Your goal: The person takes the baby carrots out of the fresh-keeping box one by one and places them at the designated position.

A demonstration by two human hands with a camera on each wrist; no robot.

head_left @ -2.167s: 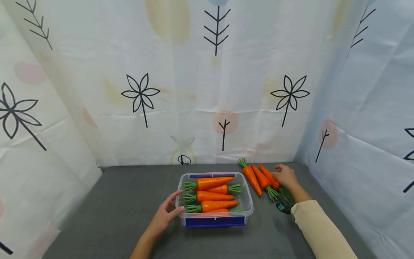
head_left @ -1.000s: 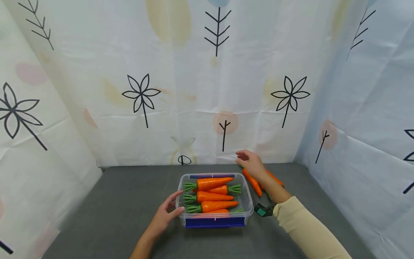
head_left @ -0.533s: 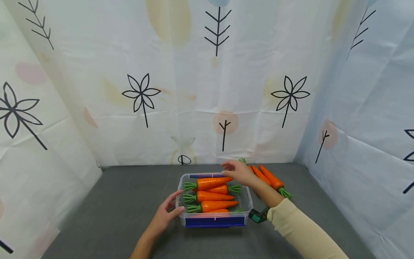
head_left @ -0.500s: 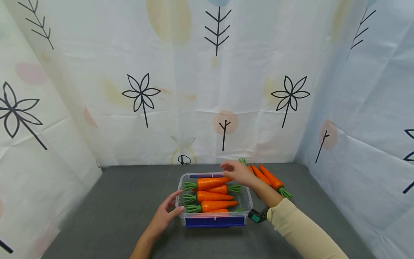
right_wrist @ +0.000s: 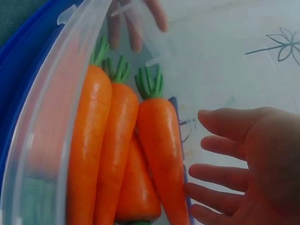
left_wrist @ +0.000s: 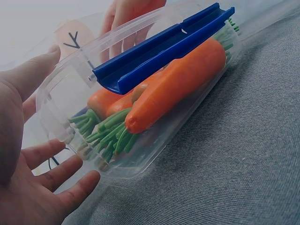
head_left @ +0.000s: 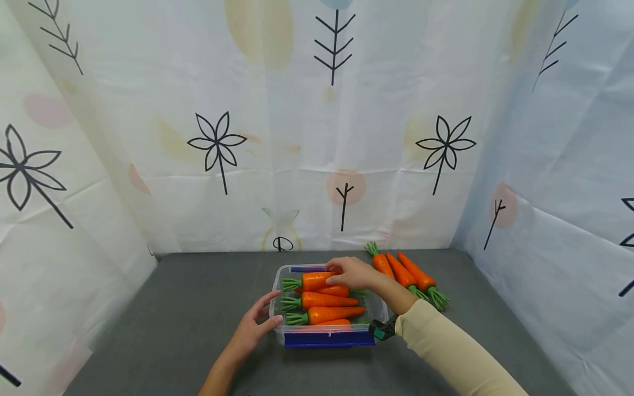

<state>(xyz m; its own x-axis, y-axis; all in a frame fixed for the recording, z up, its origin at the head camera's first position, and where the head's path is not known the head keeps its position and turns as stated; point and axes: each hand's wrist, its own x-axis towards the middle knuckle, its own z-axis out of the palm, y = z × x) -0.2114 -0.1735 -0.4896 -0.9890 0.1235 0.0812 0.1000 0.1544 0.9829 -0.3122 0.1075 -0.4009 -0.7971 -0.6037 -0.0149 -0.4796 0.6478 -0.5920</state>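
Step in hand, judging by the right hand's place, is work on the carrots inside the clear plastic box with blue clips (head_left: 329,340), which sits uncovered near the back edge of the grey fabric-covered desk (head_left: 208,308). Left hand (head_left: 252,325): thumb and fingers spread apart at the box's left end, gripping nothing, seemingly steadying it. Right hand (head_left: 358,273): over the box's back right corner, thumb and fingers apart, nothing clamped, beside the backmost orange tapered carrot with green stems (head_left: 312,281); contact can't be told. More orange carrots (head_left: 332,314) lie lengthwise in the box, some overlapping. Three loose orange carrots (head_left: 418,270) lie on the desk toward its back right corner, outside the box's right rim. If the backmost carrot needs adjusting, next move calls for right-hand contact there, left hand steadying; for a loose one, the right hand must clear the rim.
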